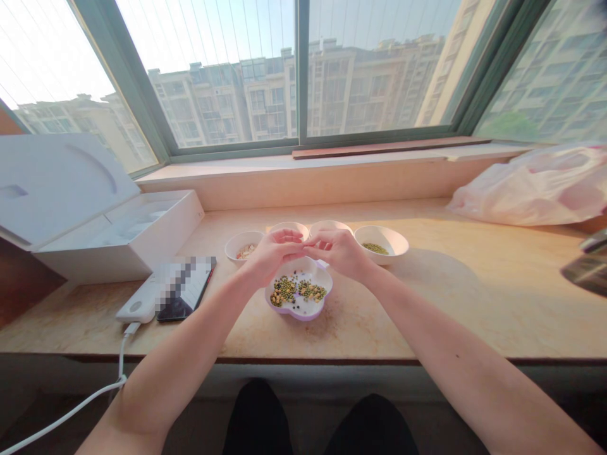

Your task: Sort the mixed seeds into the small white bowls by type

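Observation:
My left hand [279, 254] and my right hand [336, 251] meet at the fingertips above a purple-rimmed, lobed dish [300, 314]. Fingers on both hands are curled and pinched together; anything between them is too small to make out. Green, black and tan beans [284, 291] lie mixed in the dish, in two heaps with a few strays. Behind it several white bowls form an arc. The left bowl [232, 245] has pale pinkish pieces in it, and the right bowl [397, 240] has green beans [374, 248]. My hands partly cover the two middle bowls [331, 225], hiding their contents.
On the left stand an open white box [165, 221], a white power bank [137, 302] with a cable, and a dark phone [177, 309]. A plastic bag [535, 186] and a dark shiny object [588, 265] are at the right. Windows rise behind the counter [450, 316].

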`<state>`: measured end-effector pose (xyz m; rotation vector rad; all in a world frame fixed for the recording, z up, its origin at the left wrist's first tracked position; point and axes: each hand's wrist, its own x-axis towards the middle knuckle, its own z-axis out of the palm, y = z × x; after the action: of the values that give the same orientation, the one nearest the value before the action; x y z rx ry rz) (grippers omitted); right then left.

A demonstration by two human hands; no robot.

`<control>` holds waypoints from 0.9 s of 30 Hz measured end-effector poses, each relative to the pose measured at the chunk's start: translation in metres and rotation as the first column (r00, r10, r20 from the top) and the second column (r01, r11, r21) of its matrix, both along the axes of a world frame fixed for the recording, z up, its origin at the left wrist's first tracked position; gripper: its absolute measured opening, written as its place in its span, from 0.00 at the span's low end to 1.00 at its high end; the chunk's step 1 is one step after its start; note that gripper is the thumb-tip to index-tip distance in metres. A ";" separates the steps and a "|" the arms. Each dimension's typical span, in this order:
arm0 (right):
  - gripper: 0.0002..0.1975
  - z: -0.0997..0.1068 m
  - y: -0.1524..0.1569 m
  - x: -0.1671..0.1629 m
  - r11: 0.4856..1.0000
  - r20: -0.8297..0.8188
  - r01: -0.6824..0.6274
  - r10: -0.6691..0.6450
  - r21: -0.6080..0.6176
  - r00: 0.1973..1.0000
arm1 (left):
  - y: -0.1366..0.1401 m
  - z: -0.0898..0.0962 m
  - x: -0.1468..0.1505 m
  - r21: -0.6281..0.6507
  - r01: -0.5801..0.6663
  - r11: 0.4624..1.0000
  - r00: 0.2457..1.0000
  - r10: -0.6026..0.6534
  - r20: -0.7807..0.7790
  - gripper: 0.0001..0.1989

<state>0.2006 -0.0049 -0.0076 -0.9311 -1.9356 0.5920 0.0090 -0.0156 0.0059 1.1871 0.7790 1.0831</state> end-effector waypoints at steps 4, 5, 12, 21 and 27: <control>0.10 0.001 -0.001 0.000 1.000 0.036 0.007 -0.008 0.016 0.999 | 0.001 0.001 -0.003 0.175 -0.009 0.985 0.972 0.049 -0.231 0.08; 0.10 0.002 -0.001 0.001 1.000 0.042 0.013 -0.014 0.020 0.999 | 0.001 0.001 -0.004 0.249 0.003 0.969 0.937 0.085 -0.340 0.07; 0.11 0.001 0.000 0.005 0.996 0.083 0.043 -0.050 0.081 0.995 | -0.013 0.007 -0.010 0.409 0.569 0.713 0.254 0.321 -0.912 0.12; 0.10 0.000 0.004 0.007 0.993 0.074 0.028 -0.037 0.113 0.997 | -0.036 0.014 -0.009 0.186 0.681 0.708 -0.035 0.286 -0.958 0.11; 0.09 0.005 0.006 0.017 0.982 0.060 0.113 -0.124 0.153 0.990 | -0.026 -0.002 -0.008 0.208 0.685 0.698 -0.048 0.329 -0.943 0.12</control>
<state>0.2174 0.0014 -0.0022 -0.9746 -1.9412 0.3445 0.0014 -0.0413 0.0034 2.8490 1.2357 -0.1902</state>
